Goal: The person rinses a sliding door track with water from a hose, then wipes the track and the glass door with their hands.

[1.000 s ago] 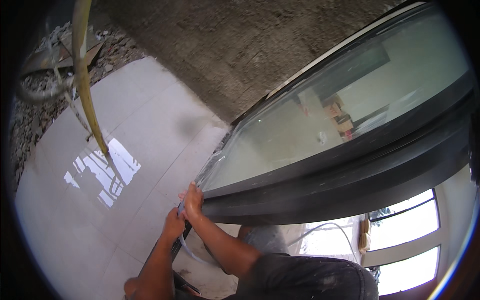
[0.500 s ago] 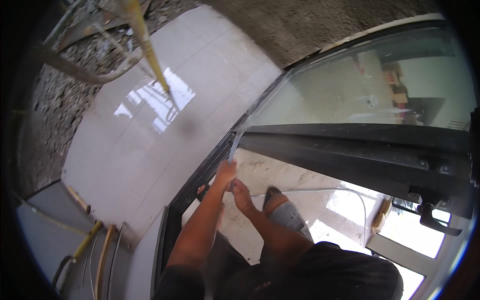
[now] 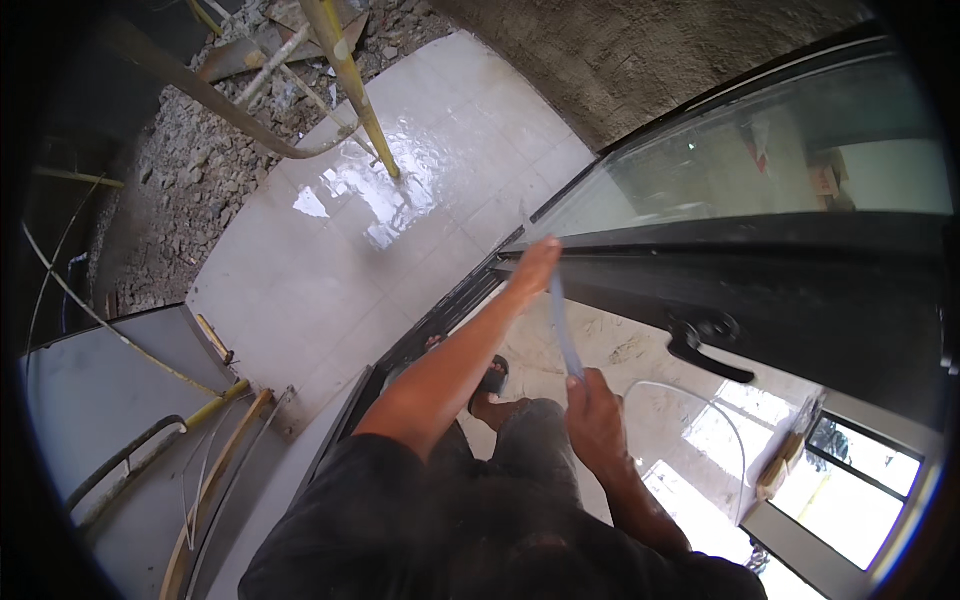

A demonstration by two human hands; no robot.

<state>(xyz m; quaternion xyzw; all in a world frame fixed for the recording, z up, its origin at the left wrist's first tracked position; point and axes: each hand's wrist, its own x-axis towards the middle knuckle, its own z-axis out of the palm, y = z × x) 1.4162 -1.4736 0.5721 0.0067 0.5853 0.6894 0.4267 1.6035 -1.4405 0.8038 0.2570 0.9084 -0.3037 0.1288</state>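
Observation:
A pale, see-through hose (image 3: 563, 325) runs between my two hands. My left hand (image 3: 540, 264) is closed around its far end, close to the lower edge of the glass panel (image 3: 690, 160) in the black door frame. Nearer to me, my right hand (image 3: 598, 415) grips the hose farther down its length. The hose trails off behind that hand and curves across the pale floor at the right. A black door handle (image 3: 705, 352) is fixed to the frame, right of my hands and apart from them.
Wet, shiny tiles (image 3: 470, 160) lie past the black sill, with a yellow pole (image 3: 350, 80) standing on them. Rubble (image 3: 200, 190) lies beyond. At lower left, a wooden strip (image 3: 215, 480) and bent rods lean by a grey panel. My sandalled feet stand near the sill.
My left hand has moved away and right, up to the glass. My right hand has moved right and nearer, so the hands are now apart with hose between them. The tiles' reflection now ripples.

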